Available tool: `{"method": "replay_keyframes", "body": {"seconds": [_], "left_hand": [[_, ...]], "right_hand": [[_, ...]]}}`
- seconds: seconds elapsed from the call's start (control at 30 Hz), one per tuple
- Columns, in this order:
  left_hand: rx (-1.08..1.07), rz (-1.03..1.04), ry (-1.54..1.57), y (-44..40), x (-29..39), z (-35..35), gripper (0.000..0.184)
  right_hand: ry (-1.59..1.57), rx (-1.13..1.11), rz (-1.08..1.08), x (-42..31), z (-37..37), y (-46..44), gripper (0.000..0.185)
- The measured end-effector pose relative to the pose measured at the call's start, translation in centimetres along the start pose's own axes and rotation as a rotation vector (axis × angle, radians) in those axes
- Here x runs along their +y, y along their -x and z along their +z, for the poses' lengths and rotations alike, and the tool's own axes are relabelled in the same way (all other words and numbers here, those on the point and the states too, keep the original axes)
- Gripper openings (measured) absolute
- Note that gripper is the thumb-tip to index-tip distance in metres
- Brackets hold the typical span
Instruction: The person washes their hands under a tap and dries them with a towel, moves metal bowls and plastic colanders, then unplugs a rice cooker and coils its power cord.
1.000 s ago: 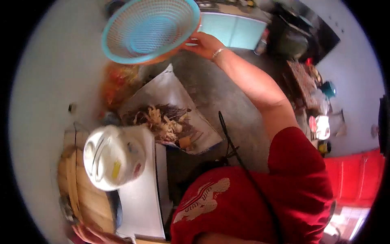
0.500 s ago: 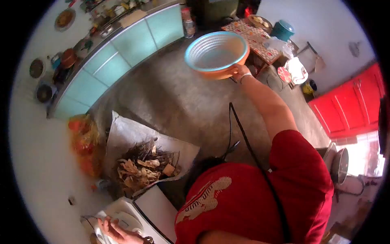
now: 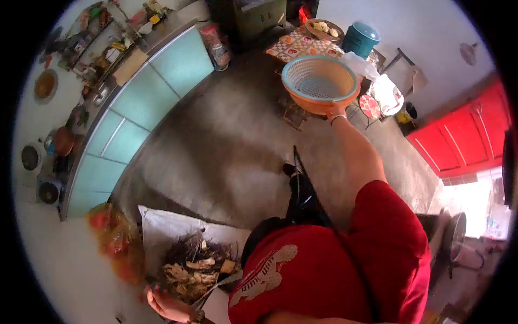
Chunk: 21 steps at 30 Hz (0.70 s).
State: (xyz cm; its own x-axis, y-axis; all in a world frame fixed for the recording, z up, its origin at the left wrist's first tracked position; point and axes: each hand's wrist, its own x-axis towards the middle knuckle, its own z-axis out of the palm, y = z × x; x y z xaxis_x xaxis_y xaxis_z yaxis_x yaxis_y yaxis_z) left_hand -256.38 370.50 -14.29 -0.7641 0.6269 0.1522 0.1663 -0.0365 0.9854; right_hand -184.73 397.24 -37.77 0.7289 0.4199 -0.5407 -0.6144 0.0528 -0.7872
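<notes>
Right hand (image 3: 335,111) pinches the basket (image 3: 319,81) — now nearer the table (image 3: 285,49); left hand (image 3: 166,306) loosely spread.

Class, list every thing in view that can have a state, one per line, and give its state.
Basket: held up, nothing visible inside.
Right hand: gripping the basket.
Left hand: open, seemingly empty.
Pale sheet or sack: spread out, bearing sticks.
Pale green cabinet doors: shut.
Blue-green bucket: appears lidded.
Bowl: holding pale pieces.
Red door: open or shut, cannot tell.
</notes>
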Motion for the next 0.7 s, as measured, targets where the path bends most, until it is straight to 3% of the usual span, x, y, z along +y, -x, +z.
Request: {"method": "replay_keyframes", "body": {"seconds": [0.03, 0.07, 0.1, 0.13, 0.17, 0.2, 0.27, 0.33, 0.4, 0.47, 0.5, 0.53, 0.6, 0.67, 0.7], "left_hand": [[-0.011, 0.083, -0.258, 1.2, 0.8, 3.5, 0.022], [-0.009, 0.079, -0.273, 1.9, 0.1, 5.8, 0.022], [-0.115, 0.141, -0.188, 3.0, -0.5, 8.3, 0.022], [-0.219, 0.202, -0.096, 3.7, -0.8, 10.8, 0.022], [0.018, -0.149, -0.077, 4.9, 0.3, 15.8, 0.021], [0.024, -0.155, -0.087, 5.2, -0.3, 17.7, 0.021], [-0.341, 0.020, -0.406, 5.7, -2.2, 19.1, 0.031], [-0.299, 0.036, -0.516, 8.2, 2.6, 28.8, 0.039], [-0.250, -0.328, -0.145, 9.4, 4.0, 32.9, 0.017], [-0.047, -0.242, -0.145, 10.5, 3.7, 35.2, 0.012], [-0.040, -0.302, -0.129, 10.8, 3.9, 35.8, 0.010], [-0.034, -0.362, -0.106, 11.0, 4.1, 36.0, 0.008], [0.019, -0.309, -0.113, 11.7, 4.4, 36.7, 0.010], [-0.060, -0.348, -0.126, 12.4, 6.0, 36.7, 0.012], [-0.068, -0.403, -0.177, 12.6, 5.5, 35.4, 0.015]], "right_hand": [[-0.018, -0.036, -0.004, -0.1, 1.6, -2.3, 0.030], [-0.032, -0.069, -0.002, 0.1, 3.0, -5.1, 0.026], [-0.222, -0.087, 0.085, 0.4, 4.5, -8.0, 0.018], [-0.213, -0.085, 0.095, 0.4, 5.9, -10.2, 0.018], [-0.241, -0.103, 0.125, -0.2, 7.5, -12.5, 0.015], [-0.269, -0.113, 0.156, -0.7, 9.0, -14.3, 0.013], [-0.286, -0.066, 0.186, -1.8, 11.4, -18.0, 0.011], [-0.253, -0.072, 0.178, -0.4, 12.7, -24.0, 0.025], [-0.142, -0.001, 0.145, 1.1, 13.1, -30.4, 0.026], [-0.184, -0.081, 0.132, 2.7, 12.7, -33.8, 0.031], [-0.380, -0.111, 0.008, 3.6, 13.7, -33.8, 0.035], [-0.364, -0.166, 0.038, 3.6, 13.8, -33.8, 0.035], [-0.235, -0.098, 0.385, 2.5, 13.4, -34.5, 0.034], [-0.048, -0.130, 0.620, 3.0, 13.9, -35.2, 0.031], [-0.016, -0.170, 0.640, 4.3, 13.6, -34.2, 0.031]]}}
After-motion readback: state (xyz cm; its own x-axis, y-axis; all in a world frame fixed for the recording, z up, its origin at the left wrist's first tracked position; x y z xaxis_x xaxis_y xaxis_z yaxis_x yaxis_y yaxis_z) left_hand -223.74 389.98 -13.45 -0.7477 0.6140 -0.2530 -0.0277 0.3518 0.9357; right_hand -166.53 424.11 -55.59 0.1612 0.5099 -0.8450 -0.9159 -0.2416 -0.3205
